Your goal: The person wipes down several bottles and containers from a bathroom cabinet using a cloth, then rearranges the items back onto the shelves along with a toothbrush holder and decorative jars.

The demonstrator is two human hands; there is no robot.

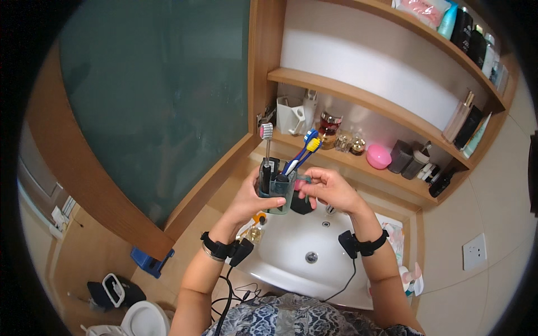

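Observation:
Above the washbasin, my left hand (252, 197) is closed around a translucent green plastic cup (280, 203), its thumb across the front. Upright in the cup stand a toothbrush with pink and white bristles (266, 131), a toothbrush with yellow bristles (313, 145) and another with a blue head (310, 135), beside some black items. My right hand (330, 189) is at the cup's right side, fingers bent around the green handle (309, 179) and near something pink (299, 183). Whether those fingers grip the handle is not clear. A dark object (302, 204) shows behind the cup.
A white washbasin (290, 245) lies below. An open cabinet door with dark glass (159, 92) hangs at the left. Wooden shelves (357, 94) ahead hold a white mug (290, 116), jars, a pink round container (378, 156) and bottles. Pump bottles (410, 277) stand at the right.

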